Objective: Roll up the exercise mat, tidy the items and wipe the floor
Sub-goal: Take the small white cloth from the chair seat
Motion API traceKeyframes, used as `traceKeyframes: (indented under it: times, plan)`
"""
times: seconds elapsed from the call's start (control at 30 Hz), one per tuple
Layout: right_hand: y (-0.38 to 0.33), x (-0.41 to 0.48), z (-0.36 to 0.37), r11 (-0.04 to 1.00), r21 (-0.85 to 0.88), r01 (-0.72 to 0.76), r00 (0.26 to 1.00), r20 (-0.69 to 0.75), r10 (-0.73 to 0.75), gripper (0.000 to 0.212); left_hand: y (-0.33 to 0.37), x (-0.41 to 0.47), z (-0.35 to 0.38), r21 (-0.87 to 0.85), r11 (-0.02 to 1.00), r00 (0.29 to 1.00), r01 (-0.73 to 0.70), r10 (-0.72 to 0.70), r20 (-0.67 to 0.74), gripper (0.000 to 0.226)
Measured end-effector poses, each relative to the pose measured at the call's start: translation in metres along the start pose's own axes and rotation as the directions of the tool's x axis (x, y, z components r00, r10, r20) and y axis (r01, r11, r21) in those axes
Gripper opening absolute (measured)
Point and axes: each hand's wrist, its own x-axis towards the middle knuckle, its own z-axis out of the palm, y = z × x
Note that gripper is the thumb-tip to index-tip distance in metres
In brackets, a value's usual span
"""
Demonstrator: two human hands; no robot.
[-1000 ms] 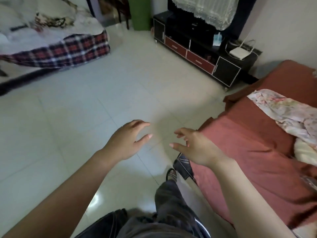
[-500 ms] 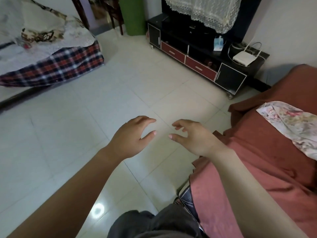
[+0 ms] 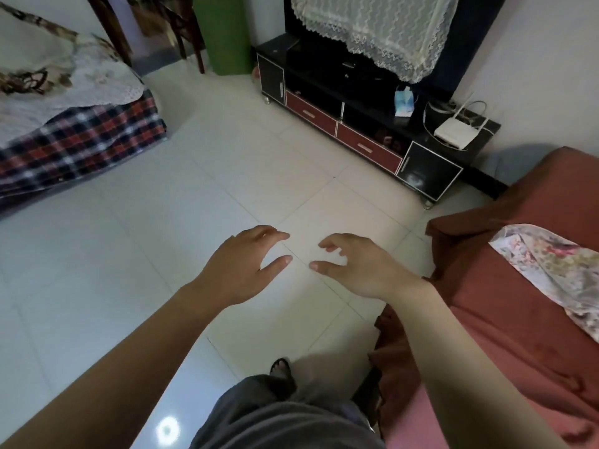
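My left hand (image 3: 241,265) and my right hand (image 3: 359,264) are stretched out in front of me over the white tiled floor (image 3: 155,241), thumbs facing each other a short gap apart. Both have loosely bent fingers and hold nothing. A green rolled mat (image 3: 225,34) stands upright at the back beside the TV cabinet (image 3: 356,131). My legs in grey trousers and one sandalled foot (image 3: 280,367) show at the bottom.
A bed with a plaid blanket (image 3: 81,140) and white lace cover fills the far left. A red-covered sofa (image 3: 505,286) with a floral cloth (image 3: 551,270) lies on the right. A white router (image 3: 453,132) and tissue pack (image 3: 403,103) sit on the cabinet. Dark chair legs (image 3: 191,37) stand at the back.
The view has tilted up and shifted, showing more of the cabinet and the back wall. Both hands stay outstretched and empty, now slightly closer together.
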Motion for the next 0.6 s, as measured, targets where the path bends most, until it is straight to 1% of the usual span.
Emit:
traceKeyframes:
  times: [0.07, 0.13, 0.23, 0.37, 0.47, 0.6]
  plan:
    - [-0.008, 0.027, -0.007, 1.000, -0.004, -0.005, 1.000, -0.020, 0.005, 0.052, -0.017, 0.025, -0.009, 0.013, 1.000, 1.000, -0.002, 0.002, 0.016, 0.066]
    - [-0.011, 0.048, -0.019, 0.999, -0.017, -0.030, 0.996, -0.080, 0.028, 0.052, -0.029, 0.053, -0.021, 0.010, 1.000, 1.000, -0.023, 0.023, 0.021, 0.073]
    - [-0.001, 0.071, -0.043, 0.995, -0.009, -0.095, 0.982, -0.166, 0.092, 0.051, -0.033, 0.102, -0.038, -0.013, 0.998, 0.998, -0.061, 0.061, 0.025, 0.065]
    - [0.018, 0.110, -0.076, 0.992, 0.015, -0.122, 0.964, -0.238, 0.122, 0.050, -0.025, 0.176, -0.053, -0.024, 0.991, 0.991, -0.131, 0.132, 0.029, 0.058]
    - [0.038, 0.153, -0.108, 0.994, 0.016, -0.105, 0.953, -0.283, 0.106, 0.051, -0.016, 0.240, -0.058, -0.018, 0.986, 0.985, -0.168, 0.169, 0.039, 0.047]
    - [0.075, 0.223, -0.165, 0.998, -0.023, -0.065, 0.941, -0.333, 0.054, 0.053, -0.003, 0.332, -0.063, -0.008, 0.984, 0.984, -0.175, 0.176, 0.040, 0.048]
